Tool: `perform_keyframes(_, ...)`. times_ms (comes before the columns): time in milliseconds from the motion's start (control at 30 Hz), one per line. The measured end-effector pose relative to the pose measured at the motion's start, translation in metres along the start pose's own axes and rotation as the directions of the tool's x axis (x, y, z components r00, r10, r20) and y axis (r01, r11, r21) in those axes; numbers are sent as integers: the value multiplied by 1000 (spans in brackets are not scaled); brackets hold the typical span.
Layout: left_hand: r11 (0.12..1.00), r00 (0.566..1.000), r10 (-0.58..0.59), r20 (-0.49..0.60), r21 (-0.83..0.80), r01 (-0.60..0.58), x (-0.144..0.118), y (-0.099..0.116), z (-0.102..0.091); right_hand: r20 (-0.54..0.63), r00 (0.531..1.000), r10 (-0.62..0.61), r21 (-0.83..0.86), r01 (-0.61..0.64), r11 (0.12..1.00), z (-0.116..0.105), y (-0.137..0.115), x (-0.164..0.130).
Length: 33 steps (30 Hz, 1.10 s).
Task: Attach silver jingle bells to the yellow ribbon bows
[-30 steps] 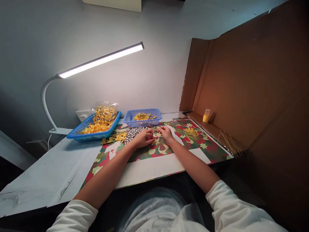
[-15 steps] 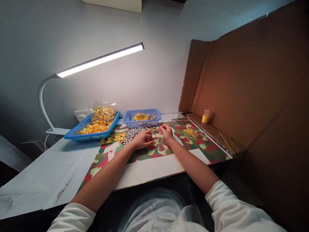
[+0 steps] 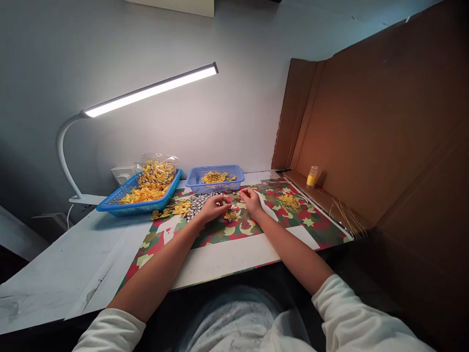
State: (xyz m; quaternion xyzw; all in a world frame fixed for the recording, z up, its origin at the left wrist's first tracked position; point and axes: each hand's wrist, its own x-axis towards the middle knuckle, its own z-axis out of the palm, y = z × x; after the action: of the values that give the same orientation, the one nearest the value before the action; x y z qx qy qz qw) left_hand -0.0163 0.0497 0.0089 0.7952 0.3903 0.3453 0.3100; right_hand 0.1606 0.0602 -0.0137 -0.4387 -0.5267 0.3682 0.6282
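Both my hands rest close together on a red, green and cream camouflage-pattern mat. My left hand has its fingers curled at the edge of a heap of small silver bells; whether it pinches one is too small to tell. My right hand is closed around something thin and small. A yellow ribbon bow lies on the mat between and just below the two hands.
A large blue tray of yellow bows and a smaller blue basket stand at the back. Loose bows lie left of the bells, yellow threads to the right. A small yellow bottle stands by the cardboard wall. A lit desk lamp overhangs the table.
My left hand has slid up and left towards the bells, uncovering the yellow bow on the mat. My right hand has stayed nearly in place.
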Motion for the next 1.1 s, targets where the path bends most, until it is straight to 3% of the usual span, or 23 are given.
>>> perform_keyframes(233, 997, 999, 33, -25, 74, -31, 11, 11, 12, 54, 997, -63, -50, 65, 997, 1, -5, -1)
perform_keyframes(367, 1000, 998, -24, -57, -11, 23, 12, 13, 15, 71, 996, -48, -76, 54, 996, 1, -7, -2)
perform_keyframes(533, 978, 982, -167, -91, -138, 154, 9, 12, 15, 35, 999, 3, -318, 8, 948, -5, -11, -7)
perform_keyframes(667, 974, 976, -196, -89, -130, 184, 7, 15, 14, 51, 999, -3, -438, 25, 899, -7, -9, -10)
perform_keyframes(900, 978, 972, -196, -131, -98, 184, 6, 13, 15, 109, 993, 43, -474, 14, 880, 2, 0, -13)
perform_keyframes(1100, 984, 980, -159, -120, -98, 148, 6, 7, 17, 78, 997, 27, -428, 9, 904, 9, -1, -17)
